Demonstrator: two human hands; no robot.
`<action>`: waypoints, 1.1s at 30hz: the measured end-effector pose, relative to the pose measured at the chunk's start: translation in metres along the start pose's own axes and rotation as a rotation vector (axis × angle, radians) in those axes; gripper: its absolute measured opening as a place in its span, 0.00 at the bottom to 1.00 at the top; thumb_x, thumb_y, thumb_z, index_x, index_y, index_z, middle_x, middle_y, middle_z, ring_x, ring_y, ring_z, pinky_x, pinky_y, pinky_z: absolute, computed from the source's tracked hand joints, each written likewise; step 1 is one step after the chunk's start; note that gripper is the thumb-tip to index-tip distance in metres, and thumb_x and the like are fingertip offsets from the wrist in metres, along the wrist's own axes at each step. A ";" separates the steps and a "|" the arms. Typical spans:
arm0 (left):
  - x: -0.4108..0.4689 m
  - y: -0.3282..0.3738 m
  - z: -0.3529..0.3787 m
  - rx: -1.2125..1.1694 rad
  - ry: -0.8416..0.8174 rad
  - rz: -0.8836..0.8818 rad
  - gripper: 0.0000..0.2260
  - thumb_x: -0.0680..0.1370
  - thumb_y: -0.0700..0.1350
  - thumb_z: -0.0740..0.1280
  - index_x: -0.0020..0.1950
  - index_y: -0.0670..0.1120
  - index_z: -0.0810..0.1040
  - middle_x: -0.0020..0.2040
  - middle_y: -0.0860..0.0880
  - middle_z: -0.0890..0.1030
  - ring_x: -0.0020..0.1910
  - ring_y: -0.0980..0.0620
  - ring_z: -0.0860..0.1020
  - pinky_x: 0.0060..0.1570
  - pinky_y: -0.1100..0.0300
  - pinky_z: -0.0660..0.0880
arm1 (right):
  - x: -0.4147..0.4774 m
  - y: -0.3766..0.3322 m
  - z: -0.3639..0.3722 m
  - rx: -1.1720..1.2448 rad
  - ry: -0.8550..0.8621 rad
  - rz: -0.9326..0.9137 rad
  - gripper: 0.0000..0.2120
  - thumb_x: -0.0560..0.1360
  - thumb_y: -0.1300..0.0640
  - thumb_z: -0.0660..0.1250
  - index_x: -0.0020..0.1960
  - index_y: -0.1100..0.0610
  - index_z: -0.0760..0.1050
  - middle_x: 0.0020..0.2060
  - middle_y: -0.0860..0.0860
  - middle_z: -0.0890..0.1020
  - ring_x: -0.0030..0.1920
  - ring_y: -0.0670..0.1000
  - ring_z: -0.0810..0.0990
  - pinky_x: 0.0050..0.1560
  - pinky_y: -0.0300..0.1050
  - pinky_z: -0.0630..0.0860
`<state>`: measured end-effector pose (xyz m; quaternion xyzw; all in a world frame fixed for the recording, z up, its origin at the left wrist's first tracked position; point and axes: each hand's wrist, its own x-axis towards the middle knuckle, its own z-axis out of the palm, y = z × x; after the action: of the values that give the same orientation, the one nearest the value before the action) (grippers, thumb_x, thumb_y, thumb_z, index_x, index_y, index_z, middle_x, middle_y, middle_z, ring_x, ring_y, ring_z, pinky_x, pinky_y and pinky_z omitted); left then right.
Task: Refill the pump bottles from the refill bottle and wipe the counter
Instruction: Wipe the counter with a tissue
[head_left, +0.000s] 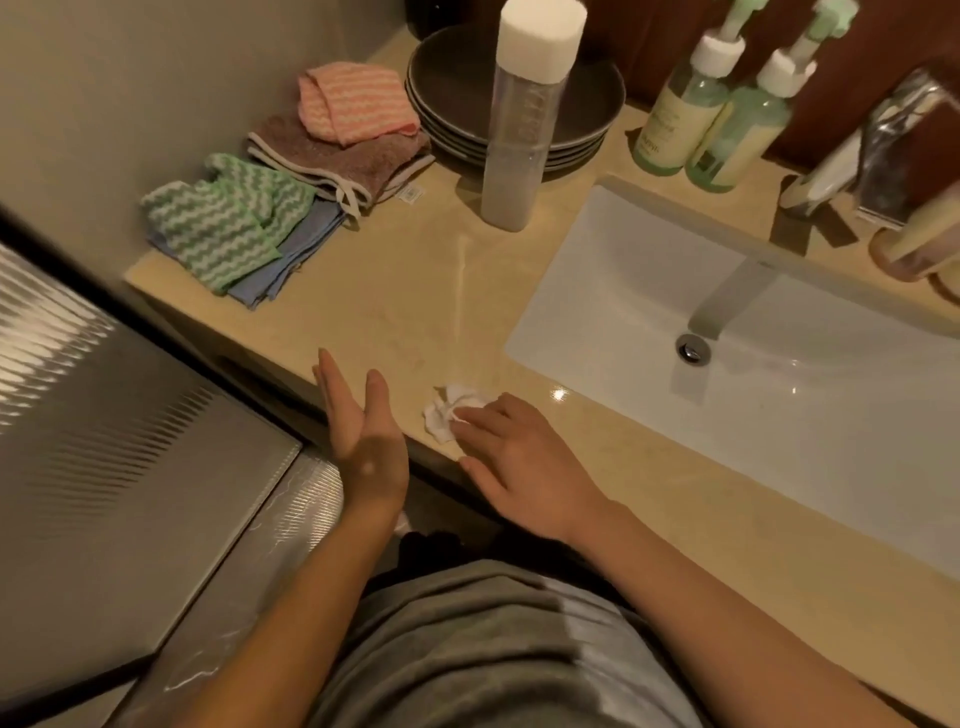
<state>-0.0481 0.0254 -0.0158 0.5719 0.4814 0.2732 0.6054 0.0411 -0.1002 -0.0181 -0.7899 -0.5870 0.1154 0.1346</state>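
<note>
Two pump bottles (675, 122) stand at the counter's (415, 312) back, behind the sink (649, 270); refill bottle (519, 135), capped, upright before stacked plates (457, 88). Right hand (524, 462): slightly spread fingers press a crumpled tissue (444, 418) onto the counter's front edge. Left hand (363, 436): fingers straight, together, holding nothing.

Two pale green plastic pump bottles (743, 135) lose their pump heads to the top edge (their label print is too small to read). The chrome tap (898, 135) is blurred. The right hand (522, 457) rests on the crumpled white tissue (441, 415) and hides part of it.
</note>
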 end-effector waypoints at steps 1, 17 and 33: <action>0.000 0.001 -0.001 0.026 -0.022 0.029 0.27 0.80 0.55 0.55 0.76 0.59 0.47 0.78 0.56 0.49 0.76 0.56 0.52 0.75 0.50 0.51 | -0.006 -0.003 0.001 0.020 0.005 -0.004 0.17 0.77 0.53 0.57 0.59 0.59 0.78 0.58 0.53 0.79 0.49 0.55 0.73 0.56 0.46 0.66; -0.004 0.022 0.017 0.307 -0.491 0.208 0.24 0.82 0.50 0.53 0.77 0.57 0.48 0.77 0.58 0.43 0.76 0.57 0.47 0.75 0.52 0.48 | -0.139 -0.006 0.016 -0.037 0.452 0.868 0.21 0.77 0.50 0.56 0.64 0.59 0.75 0.62 0.54 0.77 0.58 0.54 0.73 0.65 0.46 0.60; -0.080 0.022 0.092 0.585 -0.948 0.396 0.20 0.82 0.50 0.53 0.75 0.53 0.60 0.77 0.57 0.48 0.75 0.59 0.45 0.75 0.53 0.47 | -0.145 -0.023 0.018 -0.034 0.210 0.715 0.19 0.73 0.50 0.59 0.60 0.55 0.77 0.60 0.49 0.79 0.57 0.51 0.77 0.68 0.46 0.55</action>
<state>0.0080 -0.0798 0.0164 0.8537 0.0979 -0.0485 0.5091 -0.0269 -0.2315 -0.0230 -0.9547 -0.2588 0.0638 0.1320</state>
